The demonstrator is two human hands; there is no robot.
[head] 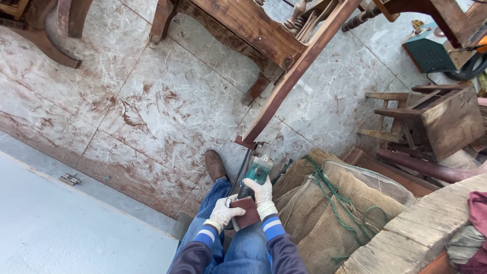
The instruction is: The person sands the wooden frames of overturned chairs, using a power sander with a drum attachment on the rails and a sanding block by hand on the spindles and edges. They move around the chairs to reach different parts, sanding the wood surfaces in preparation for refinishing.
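I stand on a dusty tiled floor and look down at my legs in blue jeans. My right hand, in a white glove, grips the teal body of an angle grinder that points down toward the floor. My left hand, also gloved, holds a dark red-brown piece against the tool's rear end. The grinder's head sits close to the lower end of a long reddish wooden beam that slants up to the right. My brown shoe is just left of the tool.
Dark wooden furniture stands at the top. Burlap sacks with green cord lie to my right, beside a small wooden stool and a rough wooden slab. A green box sits top right. A pale grey panel fills the lower left.
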